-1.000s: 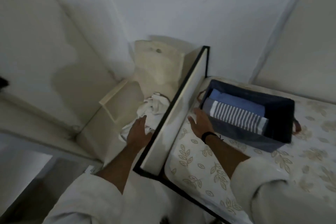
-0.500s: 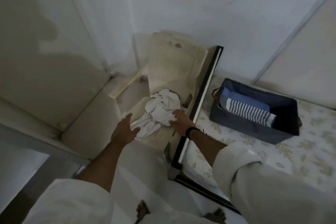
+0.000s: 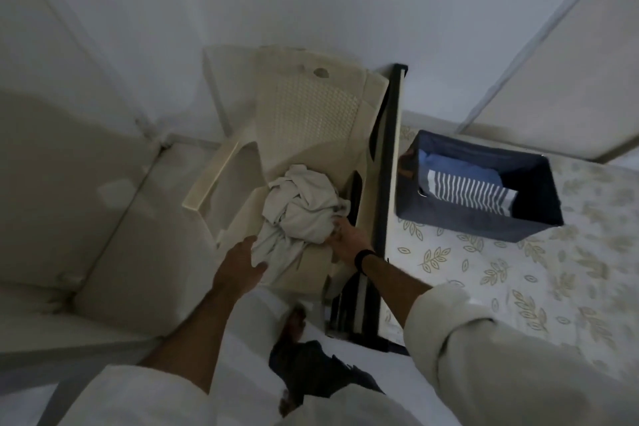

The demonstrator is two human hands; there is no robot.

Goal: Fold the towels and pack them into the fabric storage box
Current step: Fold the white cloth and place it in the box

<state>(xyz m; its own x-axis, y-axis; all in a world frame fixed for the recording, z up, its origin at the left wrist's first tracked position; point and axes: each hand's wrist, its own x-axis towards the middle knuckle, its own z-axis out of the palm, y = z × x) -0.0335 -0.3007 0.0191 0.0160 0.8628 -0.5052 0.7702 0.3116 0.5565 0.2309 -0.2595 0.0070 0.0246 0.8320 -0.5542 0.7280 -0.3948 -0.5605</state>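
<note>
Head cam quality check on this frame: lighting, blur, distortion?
Head view: dim and bluish, low contrast; wide-angle bend shows in the wall lines and the bed frame. Left hand and right hand on the crumpled white towel read slightly soft; the navy storage box interior is deep in shadow, yet the striped towel stays legible.

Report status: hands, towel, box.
Both hands, left and right, gripping crumpled white towel on chair. Box on bed, two folded towels inside. Nothing blocking.
</note>
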